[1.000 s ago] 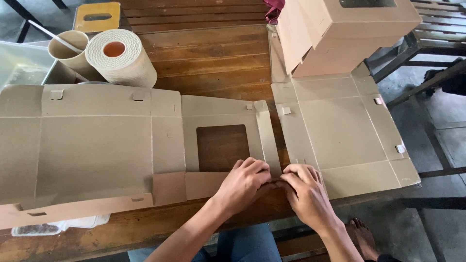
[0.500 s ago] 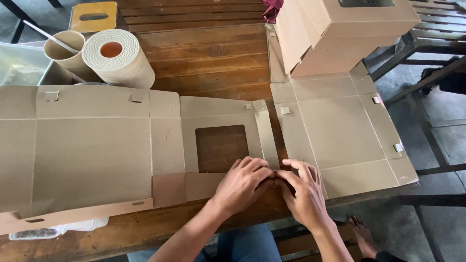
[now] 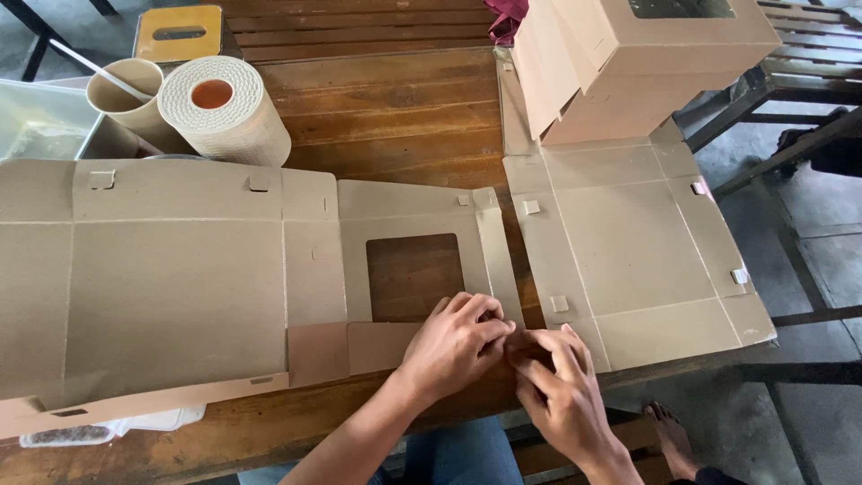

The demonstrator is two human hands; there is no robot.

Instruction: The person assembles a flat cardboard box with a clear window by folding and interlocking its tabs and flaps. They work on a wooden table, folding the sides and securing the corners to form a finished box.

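Head view: left hand point(image 3: 456, 346) and right hand point(image 3: 558, 388) pinched a corner flap of the windowed flat carton point(image 3: 269, 269) lying unfolded on the bench point(image 3: 395, 117), its panels not yet raised.

Bare forearms, no sleeves, no rings or watch on left grip point(image 3: 456, 346) or right grip point(image 3: 561, 395). Blue jeans at 6 o'clock, bare foot point(image 3: 666, 431) at 5.
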